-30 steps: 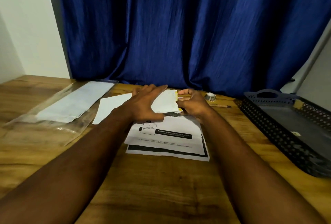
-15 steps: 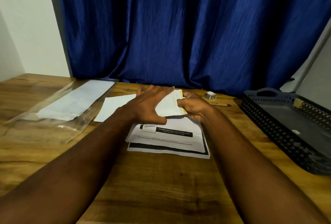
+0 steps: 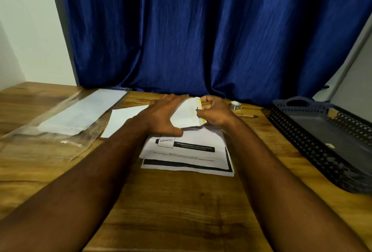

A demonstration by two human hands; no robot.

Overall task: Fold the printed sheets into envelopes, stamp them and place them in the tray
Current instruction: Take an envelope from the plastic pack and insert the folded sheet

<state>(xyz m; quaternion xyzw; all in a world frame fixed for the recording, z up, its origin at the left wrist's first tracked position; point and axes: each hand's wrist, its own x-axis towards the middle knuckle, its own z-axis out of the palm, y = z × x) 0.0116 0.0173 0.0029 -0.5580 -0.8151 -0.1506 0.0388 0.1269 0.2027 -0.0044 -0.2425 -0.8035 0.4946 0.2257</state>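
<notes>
Blue curtain (image 3: 201, 30) hangs behind a wooden table (image 3: 181, 201), with a pale wall (image 3: 26, 30) beside it.

Both forearms reach across the table to a white envelope (image 3: 185, 114). The left hand (image 3: 161, 114) lies against the envelope's left side. Its fingers are straight and spread, and its thumb stretches along the lower edge. Nothing is curled round the paper, so the fingers only press or steady it. The right hand (image 3: 215, 112) has its fingers curled, and thumb and fingertips pinch the envelope's right edge. A yellow strip (image 3: 203, 120) runs along that edge, partly hidden by the fingertips. The envelope sits between the two hands and is tilted up off the table.

Just under both thumbs, toward the person, lie the printed sheets (image 3: 187, 151). They are stacked and slightly askew, with black bars and small text.

Beyond the left hand's knuckles, on the outer side, a blank white paper (image 3: 122, 118) lies flat. Further that way is a clear bag (image 3: 66, 122) holding pale envelopes.

Past the right hand's knuckles sit a small roll (image 3: 235, 105) and a pencil (image 3: 246, 115), near each other. Well apart from the right fingers, on the outer side, stands the dark perforated tray (image 3: 291, 128).
</notes>
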